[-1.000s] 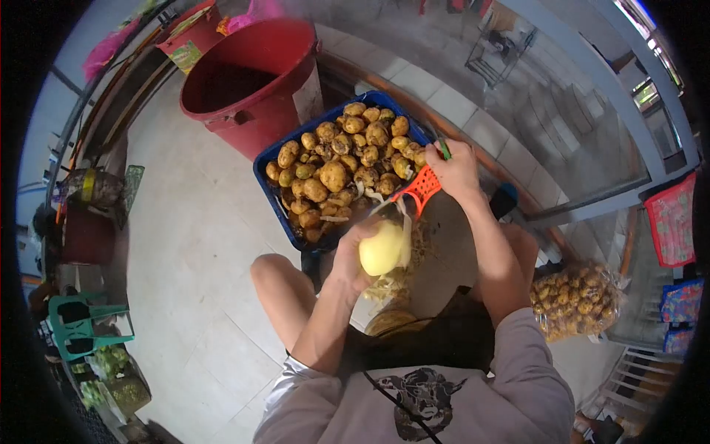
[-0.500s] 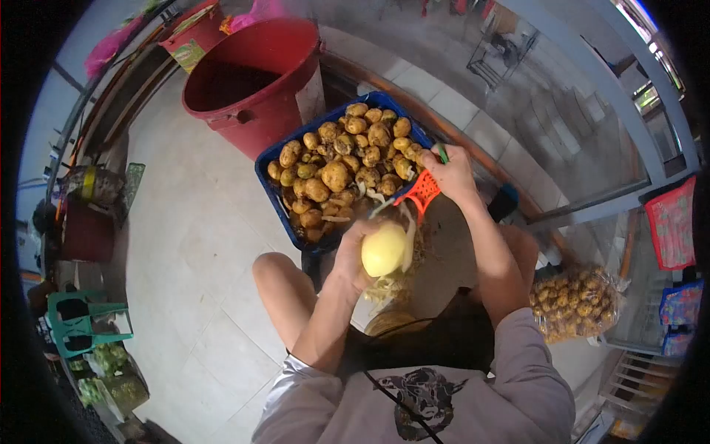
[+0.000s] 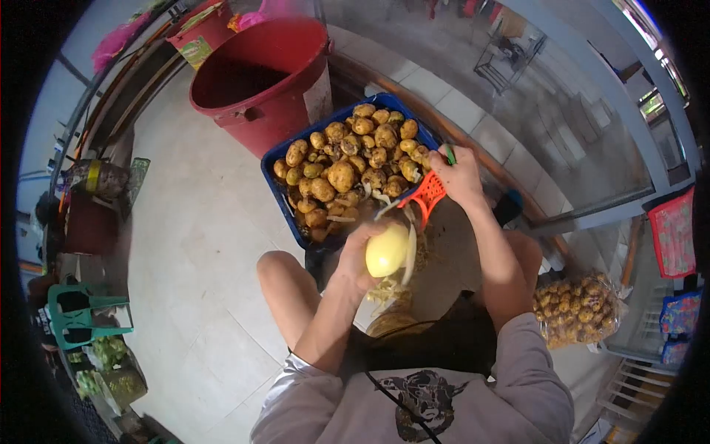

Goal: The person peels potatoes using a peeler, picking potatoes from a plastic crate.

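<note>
A pale yellow, mostly peeled potato [image 3: 387, 250] is gripped in my left hand [image 3: 355, 255], above my lap. My right hand [image 3: 458, 177] is closed around a peeler [image 3: 427, 196] with an orange, net-patterned body and a bit of green showing at the grip. The peeler's blade end reaches to the upper side of the potato. A strip of peel [image 3: 410, 255] hangs beside the potato on its right. Beyond my hands stands a blue crate [image 3: 277, 196] heaped with unpeeled, soil-stained potatoes [image 3: 341, 176]. Peelings [image 3: 384, 292] lie on the floor below my hands.
A large red tub [image 3: 262, 111] stands behind the crate at the left. To my right sits a clear plastic bag of potatoes [image 3: 578, 307]. A green plastic stool [image 3: 85, 317] is at the far left, and a glass panel [image 3: 577, 140] rises at the right.
The whole view has shifted slightly to the right and down. The peel strip now hangs longer and lower beside the potato. Both hands keep their hold.
</note>
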{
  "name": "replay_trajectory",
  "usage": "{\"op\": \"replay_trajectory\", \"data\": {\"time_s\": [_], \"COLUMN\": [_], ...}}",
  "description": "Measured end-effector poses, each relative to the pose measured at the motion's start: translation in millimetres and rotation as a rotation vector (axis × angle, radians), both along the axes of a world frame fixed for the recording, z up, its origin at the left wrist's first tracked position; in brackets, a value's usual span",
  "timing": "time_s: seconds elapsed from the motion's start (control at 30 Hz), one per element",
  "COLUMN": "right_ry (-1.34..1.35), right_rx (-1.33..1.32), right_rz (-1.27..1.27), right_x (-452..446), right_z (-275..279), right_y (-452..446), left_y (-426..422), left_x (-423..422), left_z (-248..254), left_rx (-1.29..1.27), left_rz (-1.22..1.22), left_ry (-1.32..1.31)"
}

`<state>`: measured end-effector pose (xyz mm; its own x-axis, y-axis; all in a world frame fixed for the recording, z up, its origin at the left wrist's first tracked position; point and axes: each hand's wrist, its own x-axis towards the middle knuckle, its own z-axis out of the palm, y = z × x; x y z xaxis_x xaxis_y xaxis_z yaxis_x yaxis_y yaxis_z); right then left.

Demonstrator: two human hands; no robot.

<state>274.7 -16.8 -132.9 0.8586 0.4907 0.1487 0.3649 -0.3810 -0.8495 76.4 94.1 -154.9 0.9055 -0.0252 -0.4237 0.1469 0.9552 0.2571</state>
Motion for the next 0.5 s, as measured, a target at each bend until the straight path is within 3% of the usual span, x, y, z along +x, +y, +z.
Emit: {"op": "replay_trajectory", "data": {"time_s": [0.07, 0.1, 0.13, 0.2, 0.23, 0.27, 0.3, 0.33, 0.37, 0.4, 0.5], "right_ry": [0.087, 0.022, -0.041, -0.649, -0.755, -0.756, -0.725, -0.693, -0.556, -0.077, 0.055], "right_rx": [-0.047, -0.071, -0.096, 0.190, 0.023, 0.022, 0.051, 0.079, 0.088, -0.003, -0.049], "right_rz": [0.027, 0.019, 0.010, 0.250, 0.228, 0.222, 0.228, 0.238, 0.134, 0.078, 0.082], "right_x": [0.8, -17.6, -35.7, -62.4, -74.6, -70.1, -61.8, -53.3, -43.4, -31.5, -3.9], "right_z": [-12.3, -9.2, -4.5, 22.2, 29.4, 33.2, 36.1, 37.8, 28.7, 26.1, -4.3], "right_y": [-1.0, 1.5, 3.4, 5.7, -0.1, -1.3, -2.7, -2.3, 2.8, 5.4, 8.2], "left_y": [-3.1, -0.5, -2.5, -0.2, -0.5, -1.6, -0.9, -2.2, -1.9, -0.8, -4.8], "left_x": [3.6, 5.2, 9.1, 7.8, 7.3, 7.1, 8.1, 8.6, 5.2, 2.8, 5.4], "left_z": [12.5, 1.4, 4.1, 1.2, 4.7, 8.1, -4.3, -2.7, -0.8, 1.3, 0.1], "left_rx": [0.005, -0.048, -0.075, -0.002, -0.027, -0.053, -0.092, -0.016, -0.026, -0.033, -0.068], "left_rz": [0.139, 0.166, 0.348, 0.367, 0.368, 0.369, 0.328, 0.247, 0.122, -0.001, 0.104], "left_ry": [0.098, -0.029, 0.161, 0.209, 0.225, 0.240, 0.095, 0.164, 0.063, -0.042, 0.101]}}
